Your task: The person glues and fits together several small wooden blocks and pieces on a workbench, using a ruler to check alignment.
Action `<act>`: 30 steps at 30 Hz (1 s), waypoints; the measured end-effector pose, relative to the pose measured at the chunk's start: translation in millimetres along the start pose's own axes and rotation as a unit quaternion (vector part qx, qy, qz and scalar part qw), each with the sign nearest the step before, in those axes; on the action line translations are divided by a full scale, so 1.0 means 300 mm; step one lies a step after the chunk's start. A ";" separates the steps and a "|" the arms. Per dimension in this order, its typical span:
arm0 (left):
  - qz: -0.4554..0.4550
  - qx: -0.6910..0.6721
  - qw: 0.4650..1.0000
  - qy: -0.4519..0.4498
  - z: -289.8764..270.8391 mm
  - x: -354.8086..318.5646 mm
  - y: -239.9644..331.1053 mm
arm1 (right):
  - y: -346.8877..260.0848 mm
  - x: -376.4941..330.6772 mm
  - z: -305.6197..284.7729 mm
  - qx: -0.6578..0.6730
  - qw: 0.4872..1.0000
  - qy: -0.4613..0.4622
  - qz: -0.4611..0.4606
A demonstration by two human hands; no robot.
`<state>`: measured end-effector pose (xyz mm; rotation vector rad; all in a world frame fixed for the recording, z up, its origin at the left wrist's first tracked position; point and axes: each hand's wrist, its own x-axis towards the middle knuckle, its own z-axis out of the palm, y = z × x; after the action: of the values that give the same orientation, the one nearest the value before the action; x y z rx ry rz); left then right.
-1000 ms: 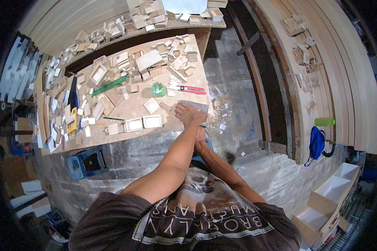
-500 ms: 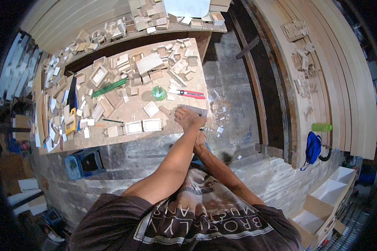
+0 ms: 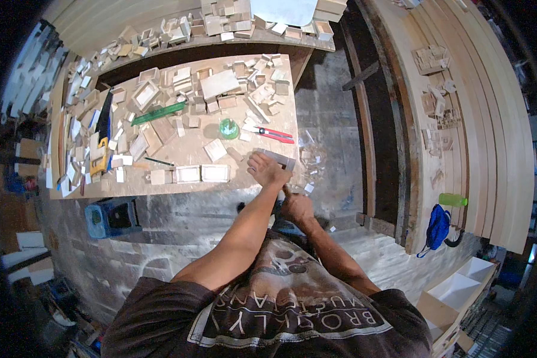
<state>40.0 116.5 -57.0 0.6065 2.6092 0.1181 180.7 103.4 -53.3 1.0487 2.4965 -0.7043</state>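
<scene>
At the near right corner of the workbench [image 3: 161, 190], my left hand [image 3: 266, 169] presses down on a flat grey-brown piece [image 3: 278, 157], its fingers bent over the near edge. Much of that piece is hidden under the hand. My right hand [image 3: 298, 206] is a closed fist just below and to the right, off the bench edge. A short dark end shows above the fist near my left wrist; what it belongs to is hidden. Red-handled pliers [image 3: 274, 135] lie just beyond the piece. A green round container [image 3: 228, 128] stands to their left.
Small wooden boxes [image 3: 215, 173] and offcuts cover much of the bench. A yellow-handled saw [image 3: 99, 156] and a green strip [image 3: 159, 113] lie among them. A blue stool [image 3: 110, 217] stands below the bench. Long boards [image 3: 477, 137] with a blue bag [image 3: 438, 227] flank the right.
My right hand has moved down and to the right, away from my left wrist. My left hand stays on the grey-brown piece. The whole view has shifted slightly.
</scene>
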 end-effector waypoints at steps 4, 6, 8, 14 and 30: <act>-0.008 -0.012 1.000 0.020 -0.008 -0.019 0.003 | 0.198 0.062 0.012 0.121 0.983 0.141 -0.011; -0.002 -0.029 0.999 0.015 -0.042 -0.040 0.001 | 0.250 0.124 -0.033 0.216 0.955 0.198 -0.039; 0.005 -0.026 0.998 0.052 -0.015 -0.046 -0.014 | 0.256 0.178 -0.079 0.241 0.955 0.167 -0.043; 0.028 -0.062 0.995 0.069 -0.015 -0.064 -0.042 | 0.280 0.294 -0.089 0.265 0.950 0.116 -0.116; 0.121 -0.229 0.960 0.111 0.052 -0.007 -0.183 | 0.283 0.450 -0.015 0.270 0.917 0.185 -0.229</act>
<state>26.9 66.0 -80.1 0.7699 2.5662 0.8861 152.2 233.4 -141.2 0.8071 3.0040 -1.5313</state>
